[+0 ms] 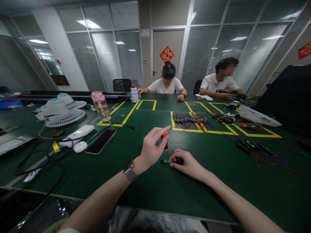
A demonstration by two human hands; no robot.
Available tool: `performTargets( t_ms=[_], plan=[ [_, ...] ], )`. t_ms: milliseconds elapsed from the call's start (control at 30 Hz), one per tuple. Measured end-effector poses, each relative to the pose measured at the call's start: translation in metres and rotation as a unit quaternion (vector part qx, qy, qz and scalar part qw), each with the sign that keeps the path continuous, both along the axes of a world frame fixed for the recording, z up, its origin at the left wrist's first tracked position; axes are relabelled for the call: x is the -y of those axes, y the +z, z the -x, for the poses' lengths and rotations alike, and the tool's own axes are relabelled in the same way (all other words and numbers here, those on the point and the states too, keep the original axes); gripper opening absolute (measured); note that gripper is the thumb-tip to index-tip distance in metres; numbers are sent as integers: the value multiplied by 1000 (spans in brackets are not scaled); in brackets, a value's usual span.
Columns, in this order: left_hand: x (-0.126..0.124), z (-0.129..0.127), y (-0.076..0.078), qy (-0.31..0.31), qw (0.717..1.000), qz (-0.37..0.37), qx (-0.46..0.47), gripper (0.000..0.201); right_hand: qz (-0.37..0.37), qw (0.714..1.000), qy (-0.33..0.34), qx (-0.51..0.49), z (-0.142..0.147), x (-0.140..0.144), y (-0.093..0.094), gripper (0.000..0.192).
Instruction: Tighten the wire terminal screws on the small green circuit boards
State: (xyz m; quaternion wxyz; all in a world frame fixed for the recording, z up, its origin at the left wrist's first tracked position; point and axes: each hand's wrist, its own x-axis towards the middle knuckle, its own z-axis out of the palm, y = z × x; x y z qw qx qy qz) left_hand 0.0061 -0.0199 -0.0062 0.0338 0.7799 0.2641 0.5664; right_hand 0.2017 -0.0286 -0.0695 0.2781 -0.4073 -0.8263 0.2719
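Note:
My left hand [153, 145], with a watch [130, 169] on its wrist, grips an orange and black screwdriver [166, 146] held upright. The screwdriver's thin shaft points down at a small green circuit board [166, 161] on a dark part; whether the tip sits in a screw is too small to tell. With its fingers closed on the board's right end, my right hand [185, 162] rests on the green table and steadies it. A dark piece shows under those fingers, partly hidden.
Wired circuit boards [191, 121] lie heaped inside yellow tape ahead, with more wired boards [255, 147] at right. A phone [101, 141], a white power strip [77, 135], fans [63, 111] and a pink-lidded bottle [101, 106] stand left. Two people sit across the table.

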Motion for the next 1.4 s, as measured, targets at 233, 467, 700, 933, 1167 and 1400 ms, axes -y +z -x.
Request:
performTargets(
  t_ms=[233,467,700,933,1167,1400],
  plan=[
    [-1,-1,-1,-8,1000,15,-15,37,4,1000,0,4,0,0,-1,5],
    [2,-1,1,18,1000,-5,-3,23,3,1000,0,2,-1,-1,-3,4],
    [2,-2,1,-4,1000,-13,-5,32,-1,1000,1,2,0,-2,-3,5],
    [2,-1,0,5,1000,-9,-8,30,0,1000,0,1,0,-2,-4,5],
    [0,-2,1,26,1000,0,-2,23,5,1000,1,-1,1,-1,-2,6],
    [1,-2,0,-11,999,26,-18,32,2,1000,-3,3,1,-1,-2,6]
  ],
)
